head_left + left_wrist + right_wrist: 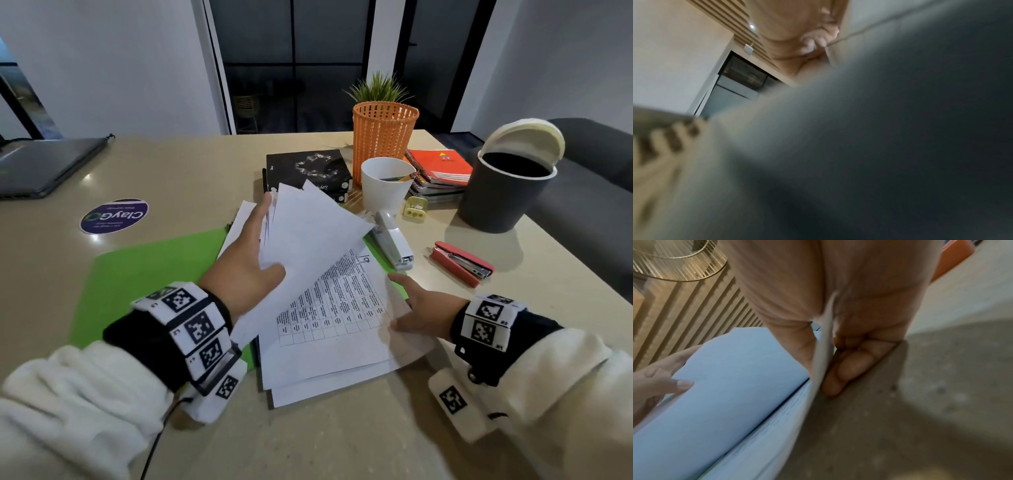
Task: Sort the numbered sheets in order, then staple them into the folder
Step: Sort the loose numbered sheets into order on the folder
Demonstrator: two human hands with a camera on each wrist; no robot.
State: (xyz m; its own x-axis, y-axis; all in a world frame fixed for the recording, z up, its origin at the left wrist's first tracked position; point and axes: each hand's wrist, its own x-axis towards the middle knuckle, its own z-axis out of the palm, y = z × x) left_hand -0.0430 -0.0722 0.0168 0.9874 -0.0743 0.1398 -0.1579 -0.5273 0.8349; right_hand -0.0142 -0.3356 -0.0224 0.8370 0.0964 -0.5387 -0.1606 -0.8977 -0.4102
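**Sheets fanned up over a page marked 19**

A pile of printed sheets (329,329) lies on the open green folder (144,274) near the front edge of the bench (342,442). The top flat page shows a table of text with "19" handwritten at its far right corner. Several blank-backed sheets (308,233) are lifted off the pile and fanned upward. The left hand (245,260) holds them, thumb across the front and fingers (663,378) spread behind. The right hand (423,310) grips the pile's right edge; in the right wrist view the paper edge runs between thumb and fingers, which curl under it against the bench. The left wrist view is mostly blurred paper.

Just beyond the folder's right side lies a white stapler (394,240), and further right a red stapler (462,262). Behind these stand a white cup (387,185), a small yellow sharpener (415,207), a black book (308,169), an orange mesh basket (383,137), a stack of notebooks (438,171) and a dark bin (507,192) with its lid tipped open. A closed laptop (44,164) sits at the far left, a round sticker (114,216) near it.
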